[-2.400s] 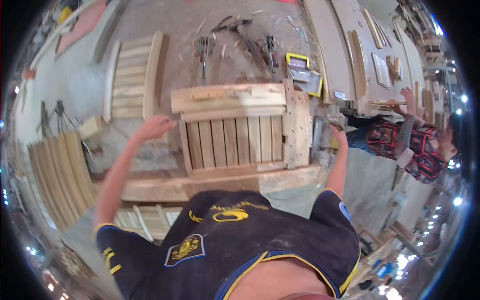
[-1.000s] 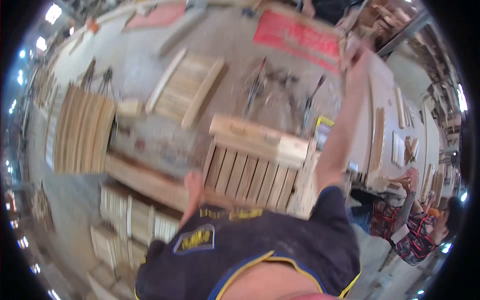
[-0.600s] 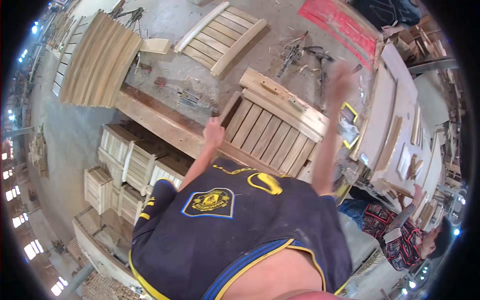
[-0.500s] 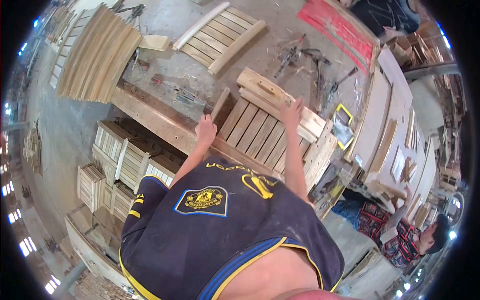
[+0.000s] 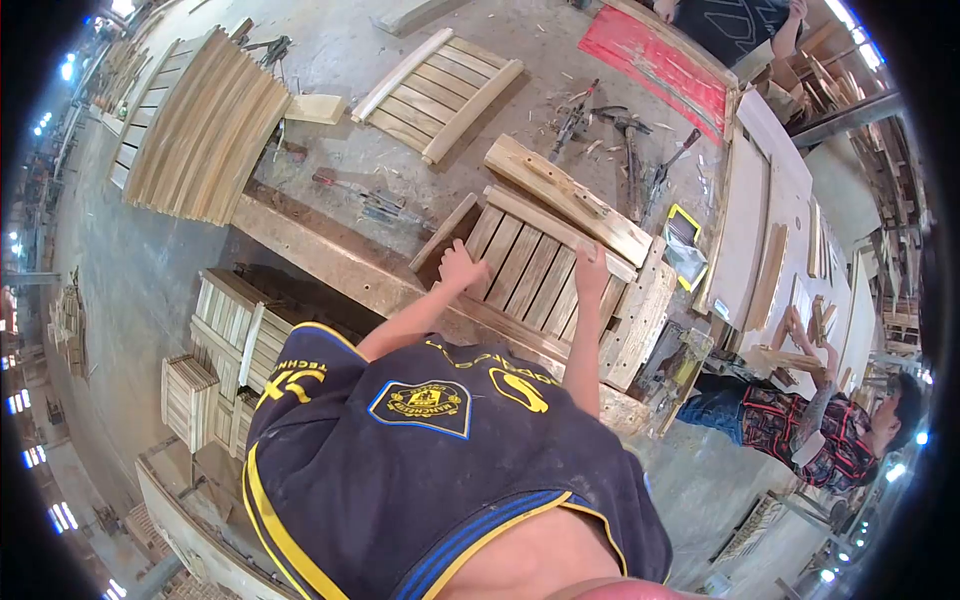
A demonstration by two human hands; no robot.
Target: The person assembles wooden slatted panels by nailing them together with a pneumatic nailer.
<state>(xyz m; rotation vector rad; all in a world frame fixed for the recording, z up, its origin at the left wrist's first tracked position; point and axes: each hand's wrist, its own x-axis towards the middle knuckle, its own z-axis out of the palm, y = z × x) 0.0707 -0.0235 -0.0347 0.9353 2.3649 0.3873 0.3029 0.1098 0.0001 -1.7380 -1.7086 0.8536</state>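
A slatted wooden panel [image 5: 530,265] lies in a wooden frame on the bench before me. My left hand [image 5: 462,268] is at its left edge, with bent fingers against the outer slat. On the panel's far rail, toward the right end, my right hand [image 5: 591,268] has its fingers closed. Beyond that rail lies a thick wooden block [image 5: 565,195], with a narrow gap between them. A thin upright board [image 5: 443,235] stands just left of the panel. The undersides of both hands are hidden.
Another slatted panel [image 5: 435,95] lies farther back, beside stacked curved slats [image 5: 205,130]. Clamps [image 5: 573,122] and tools are on the bench's right side. A co-worker [image 5: 810,425] handles wood at the right; another person [image 5: 735,30] is at the top right.
My left hand has moved right, from the thin board to the panel's edge. My right hand has shifted slightly nearer my body. A gap now shows between the panel and the thick block.
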